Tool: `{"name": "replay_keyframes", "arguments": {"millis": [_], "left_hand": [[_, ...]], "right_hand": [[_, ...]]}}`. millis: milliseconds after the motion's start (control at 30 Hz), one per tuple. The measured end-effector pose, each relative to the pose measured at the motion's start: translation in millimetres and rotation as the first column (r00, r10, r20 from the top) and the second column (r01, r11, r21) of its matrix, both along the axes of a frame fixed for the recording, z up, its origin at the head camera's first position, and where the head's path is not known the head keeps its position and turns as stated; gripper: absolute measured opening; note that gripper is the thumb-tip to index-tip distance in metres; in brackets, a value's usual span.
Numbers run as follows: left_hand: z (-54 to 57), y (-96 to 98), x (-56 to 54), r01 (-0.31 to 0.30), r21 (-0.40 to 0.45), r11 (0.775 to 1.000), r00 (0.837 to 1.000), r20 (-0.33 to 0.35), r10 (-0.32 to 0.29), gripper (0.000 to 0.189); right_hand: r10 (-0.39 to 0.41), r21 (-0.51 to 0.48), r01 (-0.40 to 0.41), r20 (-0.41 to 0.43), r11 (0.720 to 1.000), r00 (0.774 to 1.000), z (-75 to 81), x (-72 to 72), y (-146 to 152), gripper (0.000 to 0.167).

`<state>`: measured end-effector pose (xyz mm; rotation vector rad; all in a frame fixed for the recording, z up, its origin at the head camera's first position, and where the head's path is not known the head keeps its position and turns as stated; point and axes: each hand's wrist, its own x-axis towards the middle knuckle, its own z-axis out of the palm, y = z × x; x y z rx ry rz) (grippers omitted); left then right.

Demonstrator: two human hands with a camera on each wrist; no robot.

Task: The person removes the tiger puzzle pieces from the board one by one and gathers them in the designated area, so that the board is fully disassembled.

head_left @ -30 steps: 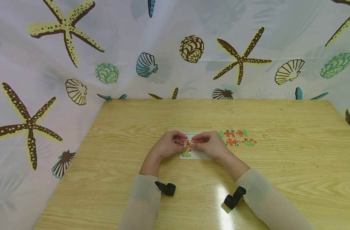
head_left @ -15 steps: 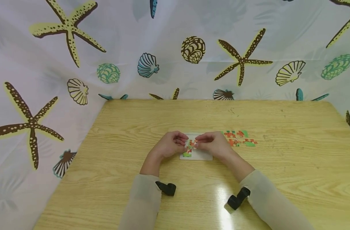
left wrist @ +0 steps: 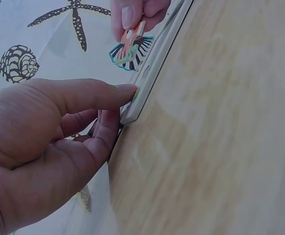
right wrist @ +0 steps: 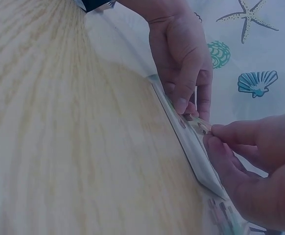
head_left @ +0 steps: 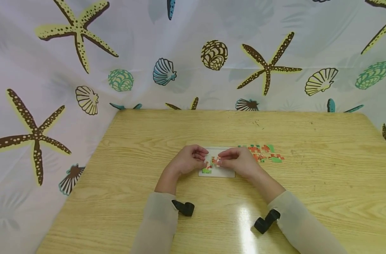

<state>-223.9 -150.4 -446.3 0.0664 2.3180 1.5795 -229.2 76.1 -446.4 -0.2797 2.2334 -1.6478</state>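
Note:
A white puzzle board (head_left: 224, 173) lies flat on the table between my two hands. My left hand (head_left: 187, 159) holds its left edge, the thumb on top and the other fingers curled against the side, as the left wrist view shows. By that thumb, a green-and-orange puzzle piece (head_left: 207, 170) lies on the board's left part. My right hand (head_left: 241, 161) pinches an orange puzzle piece (left wrist: 130, 43) between thumb and fingers. In the left wrist view this piece is tilted, raised above the board's surface.
Several loose orange-and-green puzzle pieces (head_left: 276, 158) lie on the table right of the board, some partly behind my right hand. The wooden table (head_left: 323, 197) reaches back to a white curtain (head_left: 193, 81) with starfish and shells. A black wrist camera (head_left: 267, 221) sits on each sleeve.
My right hand has moved slightly right with the pinched piece, drawing away from my left thumb. My left hand stays at the board's left edge. The head view has shifted a little.

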Motion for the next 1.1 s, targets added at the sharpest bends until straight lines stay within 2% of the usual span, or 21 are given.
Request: {"name": "replay_keyframes", "arguments": {"millis": [500,633,833,1100], "left_hand": [[-0.5,0.8,0.6,0.001,0.003,1.000,1.000,-0.008,-0.001,0.037],[1.6,0.5,2.6,0.001,0.005,1.000,1.000,-0.005,-0.001,0.037],[-1.5,0.1,2.6,0.011,0.012,1.000,1.000,-0.012,-0.011,0.037],[1.8,-0.3,3.4,0.009,0.019,1.000,1.000,-0.008,-0.009,0.037]], "right_hand": [[0.059,0.082,-0.058,-0.008,0.995,0.998,6.2,5.8,28,0.025],[0.068,0.081,-0.067,-0.013,0.995,0.998,5.0,6.8,32,0.025],[0.069,0.074,-0.069,0.003,0.995,0.998,1.9,9.4,37,0.027],[0.079,0.020,-0.080,0.021,0.997,0.997,3.9,11.6,47,0.031]]}}
